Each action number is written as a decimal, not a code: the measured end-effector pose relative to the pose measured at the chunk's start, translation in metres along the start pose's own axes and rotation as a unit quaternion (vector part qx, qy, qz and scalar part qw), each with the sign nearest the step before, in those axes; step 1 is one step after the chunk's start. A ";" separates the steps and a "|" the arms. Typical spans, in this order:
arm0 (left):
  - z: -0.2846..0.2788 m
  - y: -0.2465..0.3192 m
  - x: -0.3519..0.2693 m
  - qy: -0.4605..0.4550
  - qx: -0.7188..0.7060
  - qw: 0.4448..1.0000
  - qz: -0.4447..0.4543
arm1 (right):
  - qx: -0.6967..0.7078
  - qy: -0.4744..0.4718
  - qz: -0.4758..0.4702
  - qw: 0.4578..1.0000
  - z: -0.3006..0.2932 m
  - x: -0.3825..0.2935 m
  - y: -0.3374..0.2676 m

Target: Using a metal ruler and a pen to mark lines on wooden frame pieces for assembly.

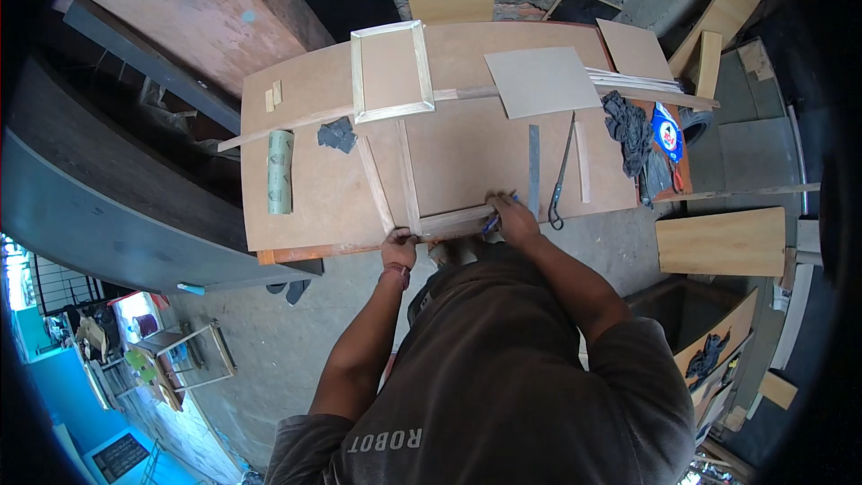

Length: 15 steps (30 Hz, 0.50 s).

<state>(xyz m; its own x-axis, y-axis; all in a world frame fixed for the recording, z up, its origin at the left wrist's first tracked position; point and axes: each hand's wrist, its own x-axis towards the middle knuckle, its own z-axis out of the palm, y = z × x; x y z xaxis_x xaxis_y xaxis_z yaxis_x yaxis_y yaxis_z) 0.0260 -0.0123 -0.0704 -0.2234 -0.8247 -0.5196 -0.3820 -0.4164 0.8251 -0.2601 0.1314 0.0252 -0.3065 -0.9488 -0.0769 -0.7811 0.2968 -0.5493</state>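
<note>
A short wooden strip [456, 219] lies along the front edge of the worktable [323, 232]. My left hand [400, 249] grips its left end, where two more wooden strips, an upright one [408, 178] and a slanted one [375, 182], also meet. My right hand [516, 219] is at the strip's right end, its fingers closed around a small blue tool [491, 223] that is mostly hidden. Right of that hand lie a grey metal strip [533, 165], a handsaw [563, 172] with a dark handle and another wooden strip [582, 162].
A wooden frame [427, 74], a grey board [542, 83] and a long batten [296, 122] lie towards the back. Sandpaper pieces [337, 135] and a green patterned roll [280, 172] are at left. Dark cloth [627, 131] and a blue packet [667, 133] sit at right.
</note>
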 end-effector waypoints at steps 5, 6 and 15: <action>0.001 0.000 0.000 0.005 -0.033 0.999 -0.002 | -0.007 -0.055 0.036 0.998 0.006 0.000 -0.012; 0.000 0.003 -0.001 0.018 0.010 1.000 -0.006 | -0.023 -0.061 0.046 0.997 0.009 0.001 -0.014; 0.001 0.023 -0.015 0.053 0.118 0.991 0.018 | -0.031 -0.048 -0.004 0.998 0.014 0.000 -0.012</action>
<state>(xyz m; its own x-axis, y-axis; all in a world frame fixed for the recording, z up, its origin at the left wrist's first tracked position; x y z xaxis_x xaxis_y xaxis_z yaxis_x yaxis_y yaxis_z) 0.0194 -0.0095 -0.0439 -0.1494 -0.8780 -0.4547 -0.5779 -0.2956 0.7607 -0.2428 0.1268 0.0199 -0.2490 -0.9561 -0.1546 -0.8158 0.2931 -0.4986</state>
